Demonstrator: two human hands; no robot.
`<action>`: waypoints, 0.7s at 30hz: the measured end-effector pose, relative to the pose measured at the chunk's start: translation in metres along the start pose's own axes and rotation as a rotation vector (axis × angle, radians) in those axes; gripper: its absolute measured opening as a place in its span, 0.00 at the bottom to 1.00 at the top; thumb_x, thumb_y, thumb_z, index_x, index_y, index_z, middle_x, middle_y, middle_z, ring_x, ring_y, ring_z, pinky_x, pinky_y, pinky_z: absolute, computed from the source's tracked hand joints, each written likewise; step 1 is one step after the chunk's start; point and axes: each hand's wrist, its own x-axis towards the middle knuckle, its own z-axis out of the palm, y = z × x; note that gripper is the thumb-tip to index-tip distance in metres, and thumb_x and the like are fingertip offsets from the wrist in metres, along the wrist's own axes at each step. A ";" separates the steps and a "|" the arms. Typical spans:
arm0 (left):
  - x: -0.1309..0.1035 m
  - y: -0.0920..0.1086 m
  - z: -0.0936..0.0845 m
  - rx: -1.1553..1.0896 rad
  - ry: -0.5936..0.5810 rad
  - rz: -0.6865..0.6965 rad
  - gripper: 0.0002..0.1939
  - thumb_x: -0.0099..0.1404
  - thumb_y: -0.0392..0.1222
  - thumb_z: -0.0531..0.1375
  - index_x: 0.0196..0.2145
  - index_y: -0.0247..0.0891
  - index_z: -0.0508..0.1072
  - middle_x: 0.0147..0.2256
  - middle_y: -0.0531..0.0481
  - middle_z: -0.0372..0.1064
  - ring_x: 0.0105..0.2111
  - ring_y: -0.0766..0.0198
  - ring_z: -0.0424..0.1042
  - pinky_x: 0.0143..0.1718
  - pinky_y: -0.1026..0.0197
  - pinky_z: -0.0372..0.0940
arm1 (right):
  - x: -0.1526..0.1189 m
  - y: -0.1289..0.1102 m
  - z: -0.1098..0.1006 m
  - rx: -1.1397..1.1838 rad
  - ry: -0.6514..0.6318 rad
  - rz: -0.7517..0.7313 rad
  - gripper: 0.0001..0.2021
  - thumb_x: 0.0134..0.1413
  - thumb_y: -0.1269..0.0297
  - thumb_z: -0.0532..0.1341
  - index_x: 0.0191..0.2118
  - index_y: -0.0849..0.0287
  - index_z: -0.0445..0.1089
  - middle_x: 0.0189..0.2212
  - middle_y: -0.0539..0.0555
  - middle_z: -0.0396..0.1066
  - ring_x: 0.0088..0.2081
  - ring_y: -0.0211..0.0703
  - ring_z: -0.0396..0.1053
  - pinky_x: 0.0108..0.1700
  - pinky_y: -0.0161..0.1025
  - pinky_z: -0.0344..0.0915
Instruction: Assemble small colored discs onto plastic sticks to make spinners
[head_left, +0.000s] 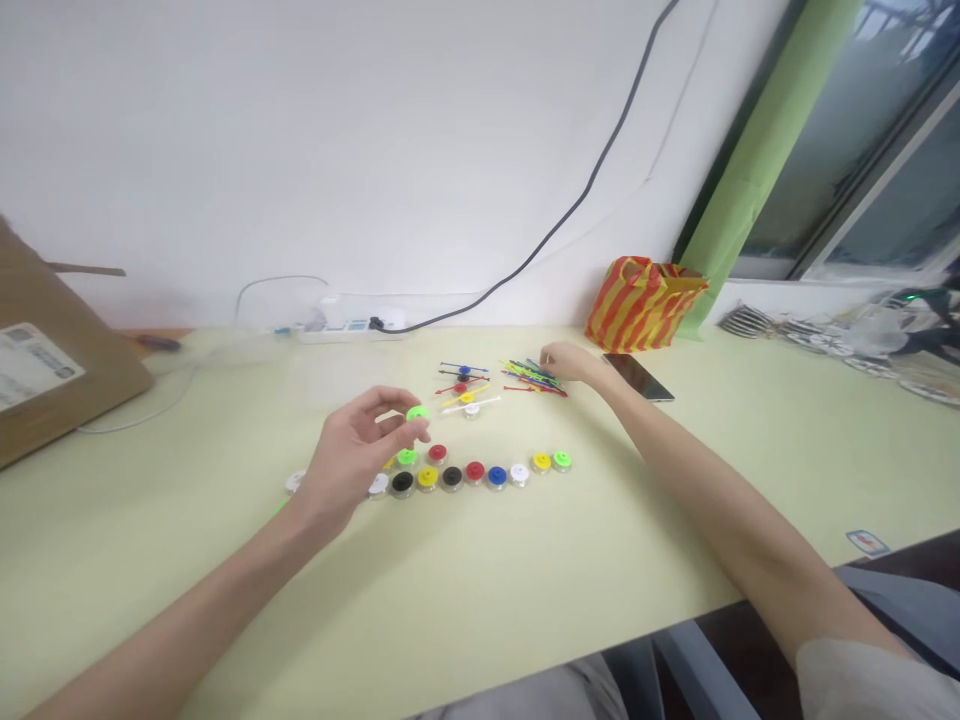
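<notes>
Between the thumb and fingers of my left hand (356, 450) is a green round spinner base (418, 413), lifted above the table. Below it, round bases in several colours stand in rough rows, among them a red base (475, 471) and a blue base (497, 477); my left hand covers part of the rows. My right hand (564, 361) reaches into a pile of coloured plastic arrows (532, 374). Its fingers are bent down at the pile's far side, and what they grip is too small to make out. Left of the pile lie bases with arrows fitted, including a white arrow (480, 404).
A dark phone (639, 377) lies right of my right hand, before a red and yellow striped bag (643, 303). At the left stands a cardboard box (60, 350). A power strip (337, 330) with a black cable (555, 228) is against the wall.
</notes>
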 end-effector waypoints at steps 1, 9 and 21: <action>-0.001 0.001 0.001 0.003 -0.011 -0.004 0.22 0.55 0.53 0.73 0.42 0.41 0.75 0.31 0.49 0.73 0.33 0.59 0.75 0.28 0.63 0.65 | 0.002 0.001 0.003 0.001 0.004 0.005 0.11 0.62 0.67 0.62 0.47 0.63 0.79 0.47 0.64 0.79 0.43 0.46 0.75 0.40 0.34 0.63; -0.005 0.003 0.004 0.064 -0.054 0.008 0.21 0.56 0.54 0.72 0.42 0.40 0.77 0.37 0.44 0.77 0.37 0.53 0.79 0.32 0.58 0.72 | 0.003 0.012 0.003 0.032 -0.006 -0.028 0.10 0.59 0.66 0.65 0.44 0.62 0.80 0.44 0.60 0.80 0.41 0.44 0.75 0.37 0.34 0.63; -0.003 -0.003 0.002 0.169 -0.112 0.057 0.16 0.61 0.52 0.70 0.42 0.42 0.78 0.43 0.45 0.77 0.41 0.56 0.78 0.40 0.60 0.73 | -0.009 0.003 -0.017 0.103 -0.024 -0.117 0.10 0.59 0.65 0.64 0.43 0.62 0.80 0.40 0.56 0.81 0.37 0.41 0.74 0.33 0.32 0.61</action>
